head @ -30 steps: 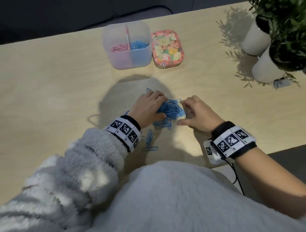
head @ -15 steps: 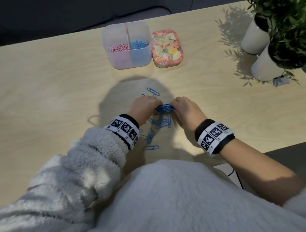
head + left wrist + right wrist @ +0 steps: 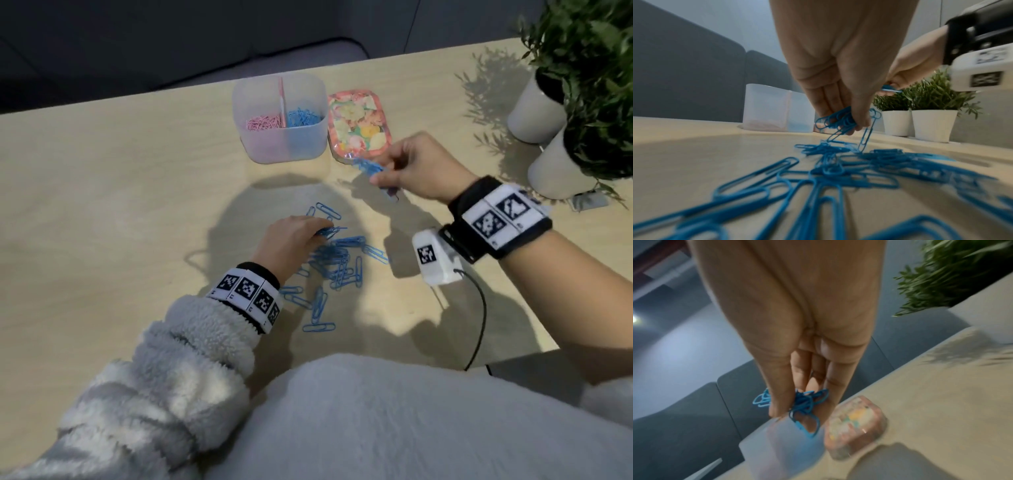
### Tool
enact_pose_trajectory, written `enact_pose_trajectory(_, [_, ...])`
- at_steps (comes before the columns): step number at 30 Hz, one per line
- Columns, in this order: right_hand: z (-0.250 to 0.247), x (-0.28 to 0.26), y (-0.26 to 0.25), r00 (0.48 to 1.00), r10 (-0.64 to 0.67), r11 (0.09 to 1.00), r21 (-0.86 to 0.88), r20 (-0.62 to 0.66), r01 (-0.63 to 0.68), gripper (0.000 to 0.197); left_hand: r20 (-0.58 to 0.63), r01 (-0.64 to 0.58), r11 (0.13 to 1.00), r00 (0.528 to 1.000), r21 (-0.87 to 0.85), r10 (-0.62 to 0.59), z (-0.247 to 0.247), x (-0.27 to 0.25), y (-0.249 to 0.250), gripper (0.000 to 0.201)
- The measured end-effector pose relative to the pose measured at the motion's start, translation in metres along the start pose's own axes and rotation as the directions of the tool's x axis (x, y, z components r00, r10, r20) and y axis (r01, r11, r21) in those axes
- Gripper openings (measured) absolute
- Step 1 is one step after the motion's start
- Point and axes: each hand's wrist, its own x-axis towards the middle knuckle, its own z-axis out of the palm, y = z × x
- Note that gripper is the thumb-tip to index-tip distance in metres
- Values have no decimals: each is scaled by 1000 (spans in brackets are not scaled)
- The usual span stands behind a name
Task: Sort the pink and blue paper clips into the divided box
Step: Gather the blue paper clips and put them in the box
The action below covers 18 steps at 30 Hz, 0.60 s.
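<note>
Pale wooden table (image 3: pixel 102 205) carries the job: the right hand (image 3: pixel 416 168) pinches a bunch of blue clips (image 3: pixel 368 167) beside the divided box (image 3: pixel 281 144), whose far compartment, relative to that hand, holds pink and the near 1 blue. Next, I judge, it must carry them over the near compartment and let go. The left hand (image 3: pixel 291 240) pinches clips from the loose pile (image 3: pixel 337 263). Half a second ago both hands met over that pile.

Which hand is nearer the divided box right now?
Right. The right hand holds a bunch of blue clips in the air beside the floral lid, just short of the divided box. The left hand is back at the loose pile, pinching clips.
</note>
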Motion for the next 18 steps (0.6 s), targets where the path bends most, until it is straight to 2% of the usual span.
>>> enact_pose_trajectory(3, [-6,46,-36,994,0,1000,-25,-105,-3,21,-42,30,996,999,-85,-34,-4,1,4,22])
enact_pose_trajectory(6, [-3,84,-68,996,9,998,-62,-87,-15,18,-83,90,980,991,-178,-106,-12,5,6,25])
enact_pose_trajectory(9, [2,114,-87,998,6,976,-216,-64,-20,34,-102,132,953,981,-273,-165,-23,9,6,28])
enact_pose_trajectory(11, [11,125,-100,999,46,974,-223,-20,-49,39,-114,150,930,974,-336,-198,-31,14,5,26])
enact_pose_trajectory(14, [25,129,-109,995,98,950,-294,-35,-104,26,-131,160,903,965,-399,-229,-44,25,4,24])
enact_pose_trajectory(16, [25,129,-108,995,95,974,-203,-40,-101,19,-159,178,897,952,-405,-261,-56,35,5,24])
enact_pose_trajectory(17, [23,128,-104,995,84,987,-135,-48,-90,6,-181,181,884,943,-430,-281,-62,42,6,26])
enact_pose_trajectory(18, [20,124,-99,994,78,993,-86,-74,-85,11,-208,179,875,932,-451,-298,-69,51,6,27])
